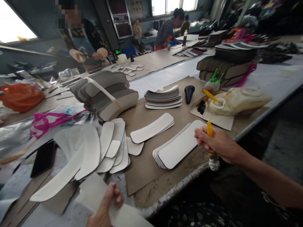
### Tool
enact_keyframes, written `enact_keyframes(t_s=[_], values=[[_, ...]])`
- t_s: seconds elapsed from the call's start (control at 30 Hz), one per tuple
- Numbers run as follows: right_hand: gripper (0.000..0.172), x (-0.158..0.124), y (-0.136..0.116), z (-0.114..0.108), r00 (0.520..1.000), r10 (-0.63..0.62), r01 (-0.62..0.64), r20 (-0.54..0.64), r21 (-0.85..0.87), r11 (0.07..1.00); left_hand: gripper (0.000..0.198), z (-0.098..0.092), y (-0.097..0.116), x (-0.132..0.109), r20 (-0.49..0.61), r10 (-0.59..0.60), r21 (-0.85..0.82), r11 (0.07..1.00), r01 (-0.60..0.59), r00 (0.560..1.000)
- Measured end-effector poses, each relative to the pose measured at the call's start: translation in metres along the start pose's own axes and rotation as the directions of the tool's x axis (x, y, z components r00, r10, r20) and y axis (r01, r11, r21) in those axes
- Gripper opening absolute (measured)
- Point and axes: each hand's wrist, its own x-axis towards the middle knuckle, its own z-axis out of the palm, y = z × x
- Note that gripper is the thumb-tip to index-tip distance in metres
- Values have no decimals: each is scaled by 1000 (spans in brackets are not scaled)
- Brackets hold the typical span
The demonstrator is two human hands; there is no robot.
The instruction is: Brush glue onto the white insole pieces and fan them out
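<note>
My right hand (220,142) is closed around the yellow handle of a glue brush (210,130), beside the table's front edge. The brush points down, its head caked in white. At the bottom, my left hand (107,205) is curled on a large off-white curved panel (91,190). Just left of my right hand lies a fanned stack of white rounded strips (178,146) on a brown board (142,171). Behind it rests a smaller stack of curved strips (152,127). More white curved pieces (88,151) overlap on the left.
A glue-stained container (241,101) with another yellow handle in it lies at right. Bound grey stacks (106,91), a neat pile of strips (163,97) and a black tool (189,94) stand behind. A phone (44,157) lies left. Co-workers (82,41) work across the table.
</note>
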Motion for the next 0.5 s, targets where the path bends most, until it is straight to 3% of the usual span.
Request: enact_keyframes(t_s=[0.1,0.27,0.37,0.5], values=[[43,2,-5,-1,999,-34,37,-38,81,996,28,28,-29,-15,76,-73,122,990,63,994],[62,4,-6,2,986,-151,145,-66,-86,986,40,73,-58,-19,124,-45,312,950,4,991],[64,3,-2,11,986,-154,150,-60,-66,987,43,80,-70,-13,137,-27,423,905,-34,990],[55,3,7,27,986,-169,168,-1,137,976,42,80,-76,-10,126,-19,431,902,-37,992]])
